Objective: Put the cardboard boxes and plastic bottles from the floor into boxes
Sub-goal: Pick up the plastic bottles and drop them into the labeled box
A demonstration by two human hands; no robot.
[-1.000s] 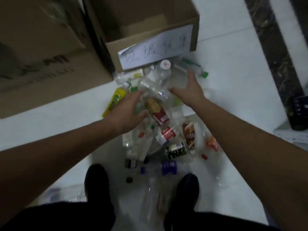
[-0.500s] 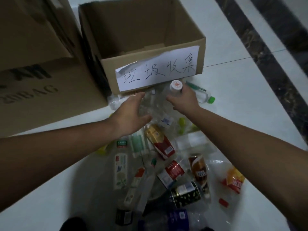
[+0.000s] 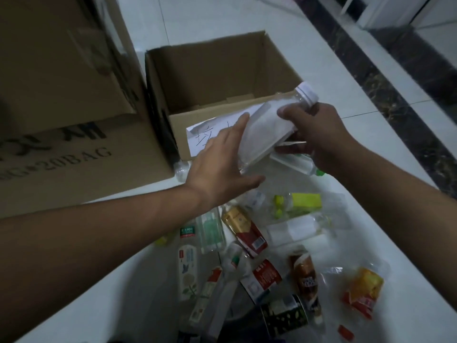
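Dim room with a glossy white tiled floor.
A band of dark veined marble tile runs diagonally down the right side. Beyond it, top right, stands a white upright surface, too blurred to identify.

Clear white-capped bottle tilted cap-up right in front of open cardboard box; loads more bottles scattered on floor.

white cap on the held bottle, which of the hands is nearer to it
Right. The right hand grips the bottle just below the white cap; the left hand touches the bottle's lower end.
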